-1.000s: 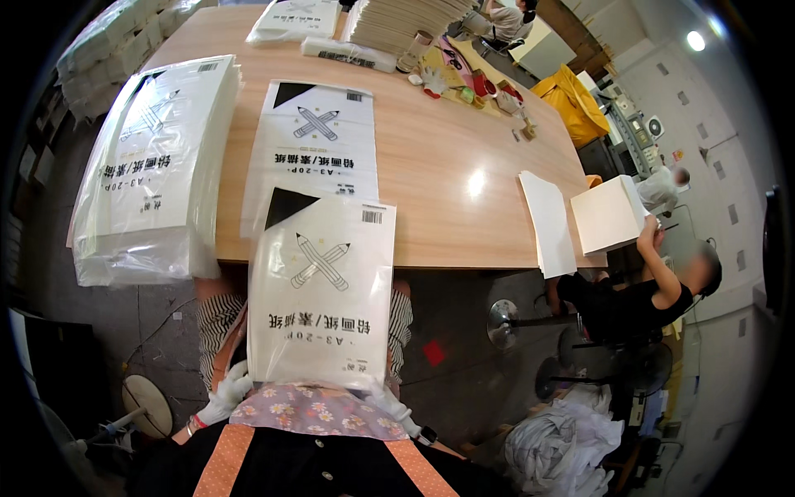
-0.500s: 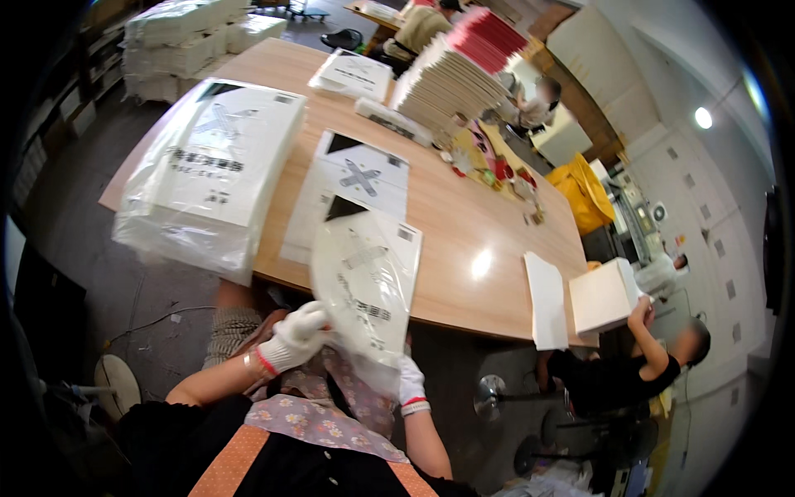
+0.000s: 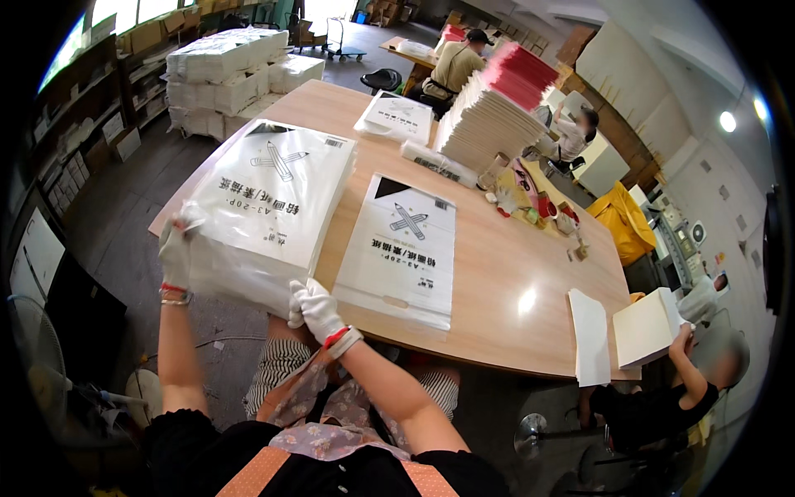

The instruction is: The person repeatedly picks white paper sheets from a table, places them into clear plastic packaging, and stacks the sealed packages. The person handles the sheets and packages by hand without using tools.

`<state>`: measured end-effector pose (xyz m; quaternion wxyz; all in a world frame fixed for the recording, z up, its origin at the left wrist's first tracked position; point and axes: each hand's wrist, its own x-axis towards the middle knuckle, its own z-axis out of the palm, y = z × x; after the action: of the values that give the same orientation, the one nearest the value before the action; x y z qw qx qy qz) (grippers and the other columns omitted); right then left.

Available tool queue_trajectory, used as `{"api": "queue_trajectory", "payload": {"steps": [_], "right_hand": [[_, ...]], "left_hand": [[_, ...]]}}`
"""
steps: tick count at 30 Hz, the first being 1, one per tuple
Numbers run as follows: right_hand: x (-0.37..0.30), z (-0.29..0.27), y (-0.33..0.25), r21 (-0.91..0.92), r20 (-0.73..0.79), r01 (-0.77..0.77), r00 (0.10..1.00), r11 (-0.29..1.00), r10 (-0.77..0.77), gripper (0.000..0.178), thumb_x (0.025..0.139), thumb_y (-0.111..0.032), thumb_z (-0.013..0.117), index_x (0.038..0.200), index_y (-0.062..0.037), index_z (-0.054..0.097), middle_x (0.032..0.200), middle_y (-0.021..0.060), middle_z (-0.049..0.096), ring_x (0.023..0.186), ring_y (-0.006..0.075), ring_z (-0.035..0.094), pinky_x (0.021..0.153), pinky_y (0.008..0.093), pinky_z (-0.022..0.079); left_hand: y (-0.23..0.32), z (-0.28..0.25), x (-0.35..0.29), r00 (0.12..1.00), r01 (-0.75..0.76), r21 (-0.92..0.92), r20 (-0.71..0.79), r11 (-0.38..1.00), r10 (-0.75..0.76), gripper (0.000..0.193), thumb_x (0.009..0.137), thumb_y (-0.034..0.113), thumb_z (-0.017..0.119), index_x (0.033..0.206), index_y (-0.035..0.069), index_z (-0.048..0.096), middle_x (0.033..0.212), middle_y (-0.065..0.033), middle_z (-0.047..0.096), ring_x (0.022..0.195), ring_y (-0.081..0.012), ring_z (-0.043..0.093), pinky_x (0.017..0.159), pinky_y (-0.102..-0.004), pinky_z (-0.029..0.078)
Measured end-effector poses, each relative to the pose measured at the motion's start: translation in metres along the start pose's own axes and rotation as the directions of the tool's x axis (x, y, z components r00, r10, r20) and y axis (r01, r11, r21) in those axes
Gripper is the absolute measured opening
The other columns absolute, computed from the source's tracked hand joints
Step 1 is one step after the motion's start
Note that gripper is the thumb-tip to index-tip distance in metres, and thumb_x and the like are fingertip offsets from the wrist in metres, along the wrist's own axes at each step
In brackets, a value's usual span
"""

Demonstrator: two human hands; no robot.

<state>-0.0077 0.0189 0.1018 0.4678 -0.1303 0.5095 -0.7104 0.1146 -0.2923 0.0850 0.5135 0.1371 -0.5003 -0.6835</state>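
The stack [image 3: 277, 186] of clear-wrapped packs sits at the counter's near-left corner, its top sheet printed with two crossed pencils and dark lettering. Working from afar through the head camera, I see loose film [image 3: 240, 277] bunched along its near side, at the counter's near edge. My white-gloved left hand [image 3: 175, 253] touches the wrapping at the stack's left near corner; the fingertips are blurred, and I cannot tell whether they grip. My right hand [image 3: 315, 311], gloved alike, is at the right near corner with fingers curled against the film; whether it pinches any, I cannot tell either.

Just right of the stack, a single pack [image 3: 406, 257] with the same pencil print lies flat by the near edge, a cut-out slot in its near end. Toward the counter's far edge I have another pack [image 3: 393, 116], a plastic roll [image 3: 439, 163] and a tall pile [image 3: 484, 124] of paper, pink-red on top. Small supplies [image 3: 534, 195] clutter the edge to the pile's right.

At the near-right corner lie white sheets [image 3: 589, 335], beside a pale block [image 3: 644, 327] held by a co-worker [image 3: 654, 406] in black. White bundles [image 3: 224, 74] stand on the floor beyond the left edge.
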Motion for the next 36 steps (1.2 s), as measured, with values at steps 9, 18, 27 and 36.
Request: {"api": "queue_trajectory", "payload": {"steps": [9, 18, 27, 36], "right_hand": [[-0.156, -0.178, 0.08, -0.1, -0.238, -0.245, 0.947, 0.964, 0.216, 0.031, 0.095, -0.029, 0.047, 0.118, -0.0075, 0.05, 0.089, 0.008, 0.062, 0.071, 0.0145, 0.059, 0.058, 0.0263, 0.049], [-0.451, -0.399, 0.169, 0.332, -0.941, 0.388, 0.192, 0.86, 0.277, 0.024, 0.089, -0.024, 0.048, 0.108, -0.0104, 0.054, 0.092, 0.0084, 0.06, 0.086, 0.0258, 0.06, 0.073, 0.0421, 0.051], [-0.497, -0.485, 0.156, 0.23, -0.96, 0.618, 0.02, 0.752, 0.278, 0.034, 0.093, -0.039, 0.05, 0.113, -0.0113, 0.051, 0.09, 0.001, 0.056, 0.084, 0.0199, 0.055, 0.082, 0.0413, 0.045], [-0.531, -0.655, 0.01, -0.108, -0.977, 0.585, -0.212, 0.804, 0.023, 0.038, 0.09, -0.04, 0.058, 0.109, -0.0076, 0.053, 0.071, -0.0013, 0.043, 0.059, 0.0122, 0.042, 0.058, 0.0349, 0.039]], "left_hand": [[-0.155, -0.201, -0.234, 0.724, 0.625, 0.164, -0.488, 0.763, -0.488, 0.012, 0.089, 0.019, 0.052, 0.086, 0.008, 0.054, 0.077, -0.0057, 0.053, 0.067, -0.0204, 0.052, 0.066, -0.0326, 0.047], [-0.142, -0.146, -0.355, 0.469, 0.658, 0.752, -0.445, -0.034, -0.763, 0.018, 0.088, 0.018, 0.046, 0.096, 0.005, 0.055, 0.088, -0.0179, 0.06, 0.083, -0.0331, 0.057, 0.071, -0.0422, 0.048], [-0.126, -0.104, -0.167, 0.555, -0.722, 0.587, 0.175, -0.367, -0.813, 0.023, 0.085, 0.017, 0.046, 0.103, 0.005, 0.055, 0.093, -0.0162, 0.061, 0.085, -0.0336, 0.061, 0.066, -0.039, 0.05], [-0.134, -0.003, -0.187, 0.562, 0.64, 0.741, -0.275, 0.2, -0.78, 0.028, 0.087, 0.024, 0.044, 0.101, 0.005, 0.06, 0.092, -0.0091, 0.06, 0.081, -0.0241, 0.058, 0.068, -0.0352, 0.048]]}}
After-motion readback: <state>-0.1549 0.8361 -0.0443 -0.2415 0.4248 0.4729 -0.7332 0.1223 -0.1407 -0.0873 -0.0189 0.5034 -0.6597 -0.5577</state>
